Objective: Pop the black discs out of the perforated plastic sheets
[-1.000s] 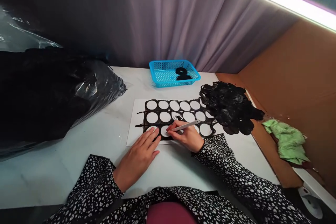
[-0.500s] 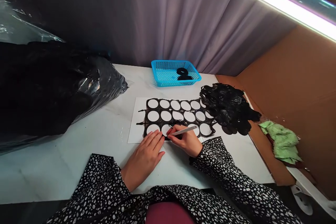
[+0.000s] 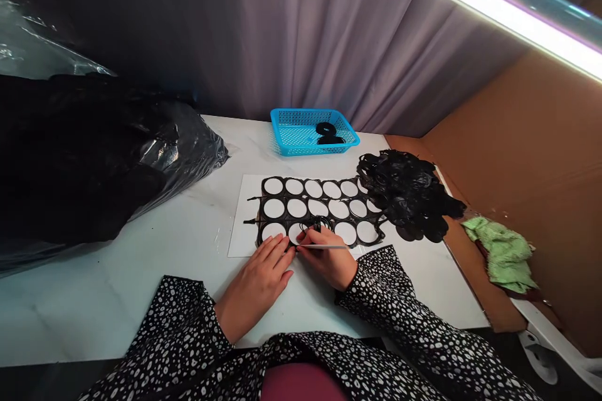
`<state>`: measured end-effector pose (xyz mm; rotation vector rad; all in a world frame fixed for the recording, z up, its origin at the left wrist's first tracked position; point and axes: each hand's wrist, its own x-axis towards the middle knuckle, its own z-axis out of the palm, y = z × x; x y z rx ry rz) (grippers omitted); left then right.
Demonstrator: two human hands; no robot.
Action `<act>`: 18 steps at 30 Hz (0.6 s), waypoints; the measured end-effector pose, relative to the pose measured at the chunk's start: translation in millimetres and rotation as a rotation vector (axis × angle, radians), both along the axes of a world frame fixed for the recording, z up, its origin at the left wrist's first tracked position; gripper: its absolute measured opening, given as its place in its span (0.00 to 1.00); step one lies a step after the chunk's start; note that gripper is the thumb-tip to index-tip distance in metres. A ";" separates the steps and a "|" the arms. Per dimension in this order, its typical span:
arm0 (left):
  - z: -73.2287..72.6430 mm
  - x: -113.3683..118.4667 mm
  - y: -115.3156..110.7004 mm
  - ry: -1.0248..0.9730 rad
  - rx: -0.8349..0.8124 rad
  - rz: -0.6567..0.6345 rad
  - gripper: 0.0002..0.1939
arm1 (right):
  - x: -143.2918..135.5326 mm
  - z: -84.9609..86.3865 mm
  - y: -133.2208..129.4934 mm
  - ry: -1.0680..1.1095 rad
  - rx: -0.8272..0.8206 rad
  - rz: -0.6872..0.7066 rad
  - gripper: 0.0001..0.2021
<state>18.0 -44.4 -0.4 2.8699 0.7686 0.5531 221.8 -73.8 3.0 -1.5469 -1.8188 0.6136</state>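
Note:
A black sheet of joined rings (image 3: 307, 196), with rows of round openings, lies on a white board (image 3: 238, 241). My left hand (image 3: 260, 272) rests flat at the sheet's near edge, fingers stretched out over the lower left rings. Between the fingers of my right hand (image 3: 329, 257) is a slim, light-coloured pen-like tool (image 3: 336, 246), its rear end pointing right. Its tip is hidden at the lower row of rings. Loose thin black strips (image 3: 318, 223) curl up just beyond my right fingers.
A blue basket (image 3: 310, 150) with a few black rings (image 3: 325, 129) stands at the back. Right of the board is a heap of black scraps (image 3: 409, 194). A green cloth (image 3: 501, 250) lies by the brown side panel (image 3: 531, 156). A large plastic bag of black material (image 3: 94, 163) fills the left side.
My right hand has shifted slightly left and down, and the tool has tipped from slanting upward to nearly level. The curled black strips show more. My left hand is almost still.

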 end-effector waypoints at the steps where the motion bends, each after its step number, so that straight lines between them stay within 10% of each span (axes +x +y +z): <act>1: 0.3 -0.6 0.2 -0.005 -0.007 -0.003 0.19 | -0.6 -1.2 -1.3 -0.024 0.012 0.006 0.04; 18: 0.5 -2.9 0.2 0.020 -0.006 -0.011 0.20 | 2.8 2.4 2.3 0.168 -0.014 -0.014 0.08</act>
